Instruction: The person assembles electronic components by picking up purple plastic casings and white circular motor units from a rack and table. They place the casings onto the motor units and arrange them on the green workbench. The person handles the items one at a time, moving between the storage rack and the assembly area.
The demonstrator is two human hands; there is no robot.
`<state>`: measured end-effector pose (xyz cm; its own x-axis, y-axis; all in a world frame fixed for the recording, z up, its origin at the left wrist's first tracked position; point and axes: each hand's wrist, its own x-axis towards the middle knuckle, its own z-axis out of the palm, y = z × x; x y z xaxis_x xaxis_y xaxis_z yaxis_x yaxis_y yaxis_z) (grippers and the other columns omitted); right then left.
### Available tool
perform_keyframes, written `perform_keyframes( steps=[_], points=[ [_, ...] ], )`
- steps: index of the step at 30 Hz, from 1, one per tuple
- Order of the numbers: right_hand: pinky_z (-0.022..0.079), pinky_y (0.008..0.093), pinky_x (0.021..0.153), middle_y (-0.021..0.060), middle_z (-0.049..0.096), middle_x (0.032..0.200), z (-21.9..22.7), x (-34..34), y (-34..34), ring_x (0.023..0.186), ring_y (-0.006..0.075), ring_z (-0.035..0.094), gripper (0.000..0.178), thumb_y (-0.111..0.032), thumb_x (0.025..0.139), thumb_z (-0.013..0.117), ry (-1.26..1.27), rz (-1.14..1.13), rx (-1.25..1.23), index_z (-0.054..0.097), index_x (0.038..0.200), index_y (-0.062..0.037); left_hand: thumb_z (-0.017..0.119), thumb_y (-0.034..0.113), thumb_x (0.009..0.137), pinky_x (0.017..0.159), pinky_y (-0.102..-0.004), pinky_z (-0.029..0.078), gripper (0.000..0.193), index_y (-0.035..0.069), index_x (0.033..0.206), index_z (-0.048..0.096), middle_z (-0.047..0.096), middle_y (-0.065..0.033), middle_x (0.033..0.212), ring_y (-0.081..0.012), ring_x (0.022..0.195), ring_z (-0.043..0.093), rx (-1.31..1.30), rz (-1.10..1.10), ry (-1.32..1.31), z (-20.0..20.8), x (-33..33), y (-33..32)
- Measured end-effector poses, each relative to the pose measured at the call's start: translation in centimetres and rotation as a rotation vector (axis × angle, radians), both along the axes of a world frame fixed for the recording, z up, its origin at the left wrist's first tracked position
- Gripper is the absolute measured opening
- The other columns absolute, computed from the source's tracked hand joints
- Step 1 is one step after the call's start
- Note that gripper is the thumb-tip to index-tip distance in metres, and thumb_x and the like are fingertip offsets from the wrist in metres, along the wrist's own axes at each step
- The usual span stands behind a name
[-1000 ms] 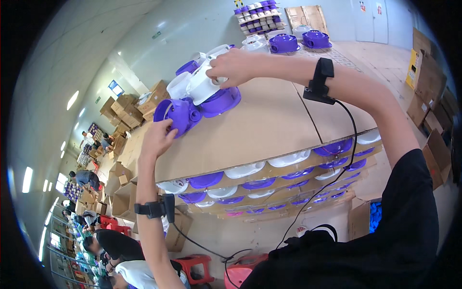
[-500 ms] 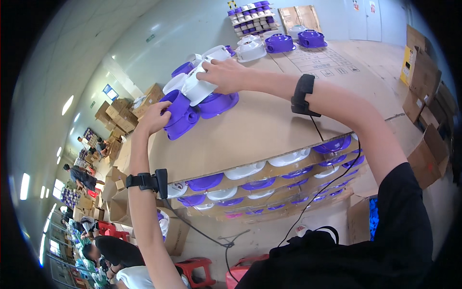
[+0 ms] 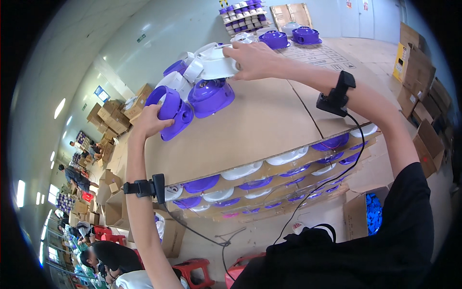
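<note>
My left hand [image 3: 153,120] grips a purple bowl-shaped plastic part [image 3: 169,111] at the left end of a cluster of purple and white parts on a cardboard sheet [image 3: 260,125]. My right hand [image 3: 254,60] is closed on a white plastic part [image 3: 216,67] at the top of that cluster, just above a second purple bowl-shaped part [image 3: 210,96]. Both wrists wear black bands with a cable running down.
Under the cardboard sheet lie stacked layers of purple and white bowls [image 3: 250,171] between cardboard. More purple parts [image 3: 288,36] sit at the far end. Cardboard boxes [image 3: 418,53] stand to the right, red stools [image 3: 192,269] below, and people work at the lower left.
The cluster of parts and both hands now sit further right and lower in view. My right hand has shifted onto the white top part; my left still holds the purple one.
</note>
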<state>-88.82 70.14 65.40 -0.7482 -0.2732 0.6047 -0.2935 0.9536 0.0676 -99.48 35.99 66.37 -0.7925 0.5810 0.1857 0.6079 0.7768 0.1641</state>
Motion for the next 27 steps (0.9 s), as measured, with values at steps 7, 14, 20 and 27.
perform_keyframes(
  steps=[7, 14, 20, 27],
  points=[
    [0.051, 0.045, 0.066, 0.017, 0.064, 0.082, -1.9, 1.7, 1.5, 0.079, 0.035, 0.066, 0.051, -0.035, 0.068, 0.08, -0.134, -0.132, 0.19, 0.058, 0.101, -0.0027, 0.076, 0.019, 0.064, 0.069, -0.0383, 0.052, 0.032, -0.001, 0.088, 0.07, 0.07, -0.0151, 0.079, -0.0269, 0.074, 0.068, -0.071, 0.053, 0.047, 0.1, 1.2, 1.2],
    [0.05, 0.0438, 0.063, 0.0107, 0.068, 0.079, 1.3, 2.2, 0.2, 0.073, 0.0307, 0.066, 0.024, -0.028, 0.081, 0.069, -0.366, 0.007, 0.251, 0.066, 0.092, -0.0074, 0.078, 0.018, 0.064, 0.071, -0.0376, 0.053, 0.034, 0.0, 0.093, 0.071, 0.071, -0.0153, 0.081, -0.0266, 0.076, 0.069, -0.043, 0.053, 0.036, -0.1, 0.4, 0.1],
    [0.049, 0.0425, 0.081, 0.0087, 0.063, 0.105, 3.3, -2.8, 2.1, 0.096, 0.0273, 0.062, 0.028, -0.02, 0.086, 0.063, -0.32, 0.198, 0.309, 0.066, 0.114, -0.0162, 0.077, 0.016, 0.067, 0.074, -0.0378, 0.052, 0.033, 0.0, 0.095, 0.071, 0.071, -0.0166, 0.084, -0.0277, 0.078, 0.069, 0.0, 0.039, 0.009, -0.7, 0.5, 0.9],
    [0.049, 0.0435, 0.085, 0.0097, 0.057, 0.113, 1.6, -5.8, 0.3, 0.102, 0.0297, 0.06, 0.045, -0.018, 0.082, 0.067, -0.39, 0.361, 0.462, 0.06, 0.127, -0.0222, 0.077, 0.015, 0.068, 0.074, -0.0374, 0.052, 0.031, -0.001, 0.094, 0.071, 0.071, -0.0165, 0.084, -0.0268, 0.078, 0.069, -0.01, 0.072, 0.031, -0.7, 1.0, 0.5]
  ],
)
